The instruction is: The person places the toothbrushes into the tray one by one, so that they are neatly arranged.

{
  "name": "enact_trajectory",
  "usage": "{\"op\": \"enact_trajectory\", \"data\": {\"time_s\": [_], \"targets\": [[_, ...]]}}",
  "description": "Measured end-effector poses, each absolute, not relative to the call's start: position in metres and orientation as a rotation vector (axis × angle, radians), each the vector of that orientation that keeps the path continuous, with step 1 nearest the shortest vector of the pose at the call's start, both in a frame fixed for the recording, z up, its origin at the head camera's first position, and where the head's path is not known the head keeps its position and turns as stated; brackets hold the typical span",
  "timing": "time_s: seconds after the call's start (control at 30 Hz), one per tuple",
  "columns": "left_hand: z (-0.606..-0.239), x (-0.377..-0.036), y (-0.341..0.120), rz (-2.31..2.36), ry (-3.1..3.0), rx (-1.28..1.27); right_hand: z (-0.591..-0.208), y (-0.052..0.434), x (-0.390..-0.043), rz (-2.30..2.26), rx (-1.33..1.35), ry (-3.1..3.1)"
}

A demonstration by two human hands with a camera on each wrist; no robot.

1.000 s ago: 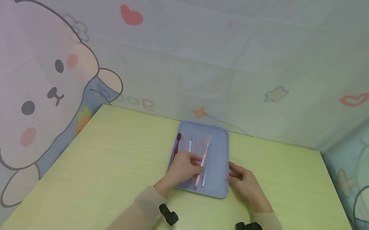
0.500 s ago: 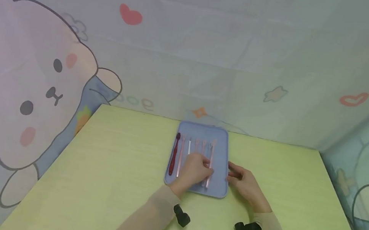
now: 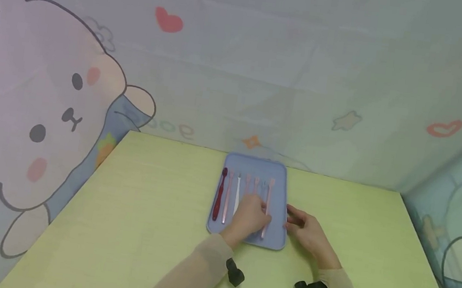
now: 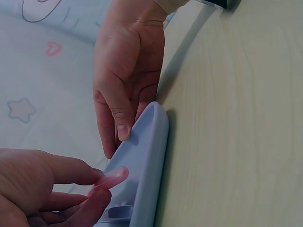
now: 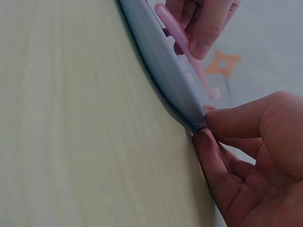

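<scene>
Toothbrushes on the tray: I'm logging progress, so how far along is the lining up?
Six toothbrushes already lie side by side on the tray. The left hand grips a seventh, the pink toothbrush, at the row's right end; the right hand steadies the tray's edge. Only letting go looks left.

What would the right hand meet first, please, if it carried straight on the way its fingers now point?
The right hand already touches the blue tray at its right rim; beyond that, probably the pink toothbrush held by the left hand.

My two bare hands, left hand [image 3: 249, 216] and right hand [image 3: 306, 232], snug beige long sleeves [image 3: 193, 278] reaching my wrists, a small black strapped camera mount [image 3: 235, 273] under each wrist
</scene>
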State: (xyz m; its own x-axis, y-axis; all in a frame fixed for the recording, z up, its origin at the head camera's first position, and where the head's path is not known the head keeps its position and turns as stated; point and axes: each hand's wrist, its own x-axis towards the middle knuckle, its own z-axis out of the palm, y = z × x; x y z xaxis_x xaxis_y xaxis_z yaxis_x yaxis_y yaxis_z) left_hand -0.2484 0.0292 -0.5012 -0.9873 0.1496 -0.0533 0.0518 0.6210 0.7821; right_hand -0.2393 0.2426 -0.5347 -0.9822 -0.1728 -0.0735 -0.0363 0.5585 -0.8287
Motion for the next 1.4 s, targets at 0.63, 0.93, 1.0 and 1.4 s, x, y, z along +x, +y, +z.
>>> {"op": "enact_trajectory", "data": {"time_s": [0.63,0.93,1.0,1.4], "targets": [[-0.5033,-0.2510,0.0352,1.227,2.773,0.235,-0.5356,0.2453,-0.2389,-1.425,-0.190,2.646],[-0.5048,-0.2475,0.0378,1.215,2.790,0.241,-0.5375,0.2478,-0.2396,-1.435,-0.180,2.645],[-0.5039,-0.2469,0.0381,1.221,2.787,0.233,-0.5371,0.2477,-0.2394,-1.438,-0.176,2.642],[-0.4995,-0.2469,0.0326,1.296,2.775,0.274,-0.5322,0.2510,-0.2373,-1.382,-0.179,2.667]]}}
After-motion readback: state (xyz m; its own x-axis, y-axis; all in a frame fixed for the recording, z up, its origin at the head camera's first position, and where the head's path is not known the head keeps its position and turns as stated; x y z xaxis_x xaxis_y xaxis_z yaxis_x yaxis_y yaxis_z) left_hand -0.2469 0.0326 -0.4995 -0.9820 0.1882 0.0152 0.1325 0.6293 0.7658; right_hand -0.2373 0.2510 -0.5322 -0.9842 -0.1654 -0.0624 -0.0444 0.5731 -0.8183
